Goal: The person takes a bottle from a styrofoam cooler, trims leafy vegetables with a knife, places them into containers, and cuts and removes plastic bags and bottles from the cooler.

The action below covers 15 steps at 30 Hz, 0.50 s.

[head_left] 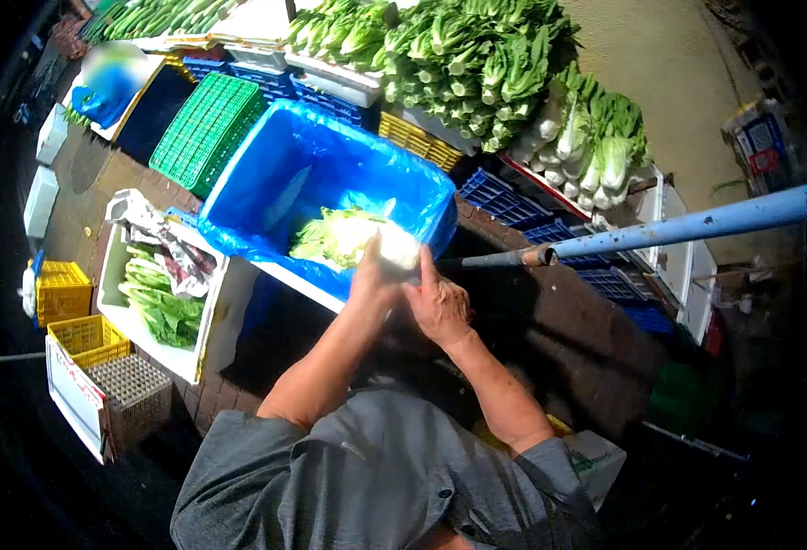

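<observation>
Both hands are around a pale leafy cabbage [344, 236], tilted over the near edge of a bin lined with blue plastic [270, 170]. Its white stem end is washed out by bright light, and its yellow-green leaves point left into the bin. My left hand [373, 286] is closed on the near side of the cabbage, with its fingers partly hidden. My right hand [440, 302] grips the stem end from the right, fingers bent. A small red spot shows between the hands; I cannot make out what it is.
Left stands a white foam box [215, 321] with green leafy vegetables [160, 298] and crumpled paper. Behind are green crates [206, 133] and piled leafy greens [477, 64]. White-stemmed cabbages [596, 151] lie right. A blue pole [687, 225] juts in from the right.
</observation>
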### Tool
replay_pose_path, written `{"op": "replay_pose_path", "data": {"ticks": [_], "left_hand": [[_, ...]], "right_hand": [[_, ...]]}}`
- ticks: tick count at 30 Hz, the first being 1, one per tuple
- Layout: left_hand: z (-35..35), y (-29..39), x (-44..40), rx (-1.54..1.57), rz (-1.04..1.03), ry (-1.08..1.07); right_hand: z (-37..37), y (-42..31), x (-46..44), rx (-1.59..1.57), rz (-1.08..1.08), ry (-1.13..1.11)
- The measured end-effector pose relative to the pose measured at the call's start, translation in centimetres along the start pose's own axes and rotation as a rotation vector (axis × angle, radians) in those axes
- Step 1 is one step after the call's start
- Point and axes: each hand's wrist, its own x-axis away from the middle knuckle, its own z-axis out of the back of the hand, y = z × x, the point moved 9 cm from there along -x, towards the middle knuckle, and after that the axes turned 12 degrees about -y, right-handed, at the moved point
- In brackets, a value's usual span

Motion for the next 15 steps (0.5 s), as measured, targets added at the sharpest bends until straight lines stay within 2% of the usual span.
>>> {"op": "replay_pose_path", "data": {"ticks": [4,7,10,15], "left_hand": [[-0.4,-0.3,-1.0,-0.044,0.065,-0.127],[-0.6,0.1,-0.8,-0.094,0.127,-0.078],[0.6,0.7,-2.4,-0.118,0.153,-0.167],[0.4,0.7,-2.2,-0.15,0.207,-0.159]], "right_hand": [[0.9,-0.6,0.0,-0.015,-0.082,0.008],[0.7,-1.0,-0.1,-0.043,-0.126,0.01],[0.0,-1.3,-0.3,-0.049,-0.177,0.013],[0.7,-2.3,0.2,-0.023,-0.24,0.04]]}}
